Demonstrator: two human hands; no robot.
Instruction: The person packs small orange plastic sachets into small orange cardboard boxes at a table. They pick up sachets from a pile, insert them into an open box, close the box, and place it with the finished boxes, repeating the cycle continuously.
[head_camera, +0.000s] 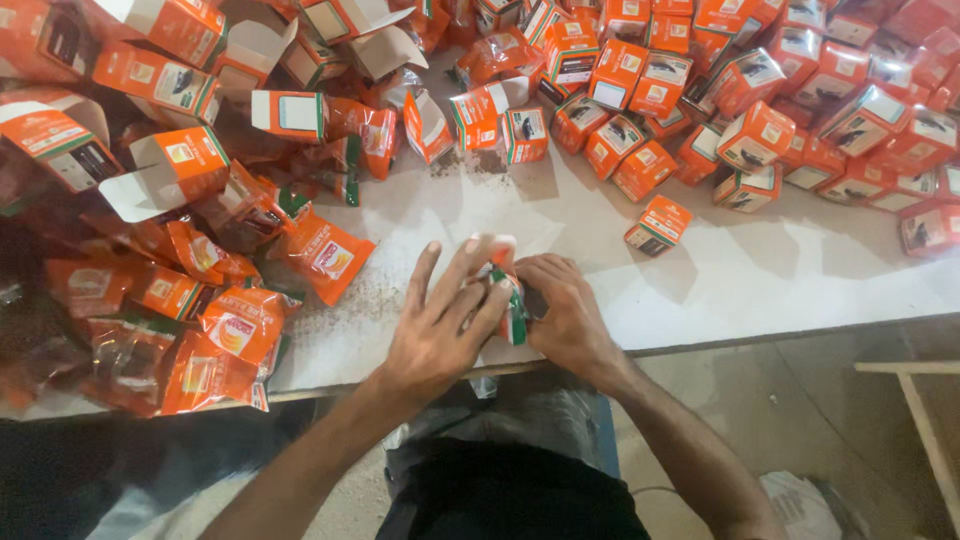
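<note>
On table (760, 290), hands on carton (507, 290), pouches (240, 330) nearby

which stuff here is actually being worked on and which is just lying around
In hand:
left hand
right hand
small carton held between both

Lying about:
filled orange pouches
open empty cartons
closed cartons
lone carton
white table

Closed orange cartons (755, 135) are piled on the white table (780, 280), open cartons (165, 170) and orange pouches (235, 335) lie at left.
</note>
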